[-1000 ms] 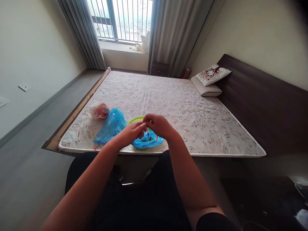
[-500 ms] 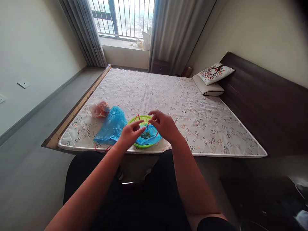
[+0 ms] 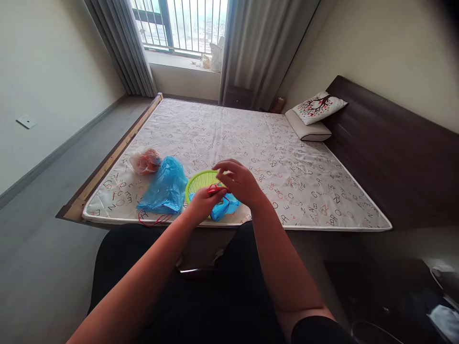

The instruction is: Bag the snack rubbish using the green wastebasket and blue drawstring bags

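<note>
Basket [image 3: 199, 181], green plastic, at near edge of mattress [image 3: 251, 143]. Small blue bag [image 3: 224, 206] at its right rim, red tie [image 3: 215, 190] pinched by left hand [image 3: 202, 204] and right hand [image 3: 238, 180], held together. Larger blue bag [image 3: 163, 188] left of basket; orange bag [image 3: 145, 161] beyond.

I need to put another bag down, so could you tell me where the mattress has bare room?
Free: the wide stretch from the green basket to the pillows and window-side edge. Crowded: the near-left corner, with the orange bag, blue bag, basket and both hands.
</note>
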Demonstrator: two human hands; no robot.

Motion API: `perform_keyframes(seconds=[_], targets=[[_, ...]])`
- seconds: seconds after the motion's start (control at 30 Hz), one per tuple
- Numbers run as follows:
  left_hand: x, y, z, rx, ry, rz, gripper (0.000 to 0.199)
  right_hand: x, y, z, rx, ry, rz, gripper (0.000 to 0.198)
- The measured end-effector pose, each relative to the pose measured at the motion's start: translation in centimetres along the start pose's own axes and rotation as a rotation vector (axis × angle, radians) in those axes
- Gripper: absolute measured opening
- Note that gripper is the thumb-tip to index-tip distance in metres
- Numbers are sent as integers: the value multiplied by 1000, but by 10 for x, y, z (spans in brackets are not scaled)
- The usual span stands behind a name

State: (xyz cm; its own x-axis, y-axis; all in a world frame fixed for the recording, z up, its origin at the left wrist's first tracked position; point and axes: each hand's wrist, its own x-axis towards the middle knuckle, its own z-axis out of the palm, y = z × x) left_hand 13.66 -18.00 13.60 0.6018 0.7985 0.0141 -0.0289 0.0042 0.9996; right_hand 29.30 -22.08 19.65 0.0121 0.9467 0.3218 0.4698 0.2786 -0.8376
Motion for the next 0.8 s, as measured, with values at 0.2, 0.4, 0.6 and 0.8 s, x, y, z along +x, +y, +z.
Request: perform_keyframes(seconds=[0.2,0.4,0.6,0.8], targets=[[-3,7,-15,-32,-110,-36,45,-8,32,-8,-72,-197,169,21],[0,-4,-18,-138,57,-35,40,-18,35,-6,-76,120,197,15],[3,-12,-14,-116,163,-42,46,-31,23,7,-156,233,227,10],[-3,-1,-14,-202,206,-159,53,-42,15,32,79,89,292,16]])
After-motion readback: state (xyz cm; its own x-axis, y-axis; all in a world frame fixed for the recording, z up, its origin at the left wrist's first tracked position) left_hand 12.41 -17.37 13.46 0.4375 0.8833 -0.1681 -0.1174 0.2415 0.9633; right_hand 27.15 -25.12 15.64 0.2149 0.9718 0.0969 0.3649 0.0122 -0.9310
